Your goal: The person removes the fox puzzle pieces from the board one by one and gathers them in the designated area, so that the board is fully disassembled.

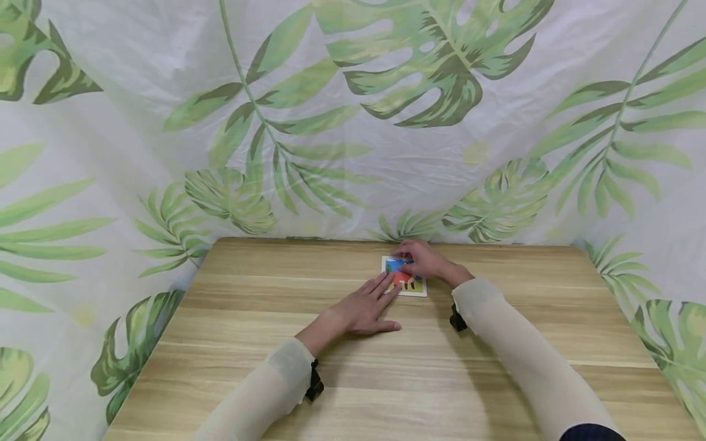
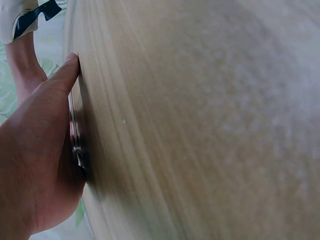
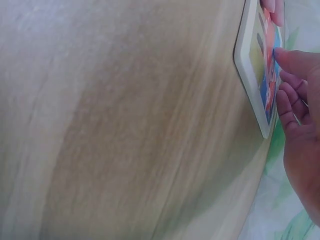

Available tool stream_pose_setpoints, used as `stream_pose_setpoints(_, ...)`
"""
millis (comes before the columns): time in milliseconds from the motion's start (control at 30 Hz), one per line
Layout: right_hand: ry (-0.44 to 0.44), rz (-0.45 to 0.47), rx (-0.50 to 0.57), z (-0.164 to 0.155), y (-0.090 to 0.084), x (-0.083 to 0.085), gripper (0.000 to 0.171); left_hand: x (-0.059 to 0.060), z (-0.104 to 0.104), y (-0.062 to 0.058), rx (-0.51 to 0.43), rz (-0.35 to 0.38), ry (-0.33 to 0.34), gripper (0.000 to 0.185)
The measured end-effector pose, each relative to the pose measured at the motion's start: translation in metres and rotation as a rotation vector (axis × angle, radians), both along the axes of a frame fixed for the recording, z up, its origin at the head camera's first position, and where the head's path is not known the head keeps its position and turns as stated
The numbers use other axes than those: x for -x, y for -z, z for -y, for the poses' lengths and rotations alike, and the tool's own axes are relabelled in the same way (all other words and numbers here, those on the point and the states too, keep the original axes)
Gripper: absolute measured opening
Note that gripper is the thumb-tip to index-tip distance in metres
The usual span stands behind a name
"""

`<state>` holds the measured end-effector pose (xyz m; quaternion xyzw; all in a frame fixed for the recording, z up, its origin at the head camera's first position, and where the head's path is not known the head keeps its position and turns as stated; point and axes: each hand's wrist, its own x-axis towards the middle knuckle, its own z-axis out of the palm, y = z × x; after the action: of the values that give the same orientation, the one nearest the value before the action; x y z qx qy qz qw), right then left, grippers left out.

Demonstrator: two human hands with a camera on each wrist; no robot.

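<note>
A small white-rimmed picture board, printed in blue, red and yellow, lies flat near the table's far edge. My left hand rests on its near-left part with straight fingers, the thumb spread on the wood. From the right, my right hand grips at the board's far side: the thumb is on the picture, the index finger bent at the far rim. In the right wrist view, the right thumb touches the picture and the other fingers curl beneath it. The left wrist view shows the left hand low over the wood, the board hidden.
The wood-grain table reaches back to a white cloth printed with green leaves. Black wrist cameras sit under both pale sleeves.
</note>
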<state>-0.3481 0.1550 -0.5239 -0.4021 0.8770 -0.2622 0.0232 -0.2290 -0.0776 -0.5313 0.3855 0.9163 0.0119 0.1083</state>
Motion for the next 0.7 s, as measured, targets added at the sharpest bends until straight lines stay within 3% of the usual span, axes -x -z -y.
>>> stream_pose_setpoints(700, 0.005, 0.005, -0.028, 0.013, 0.002, 0.002, 0.036, -0.002, 0.000, -0.002, 0.007, -0.014, 0.007, 0.092)
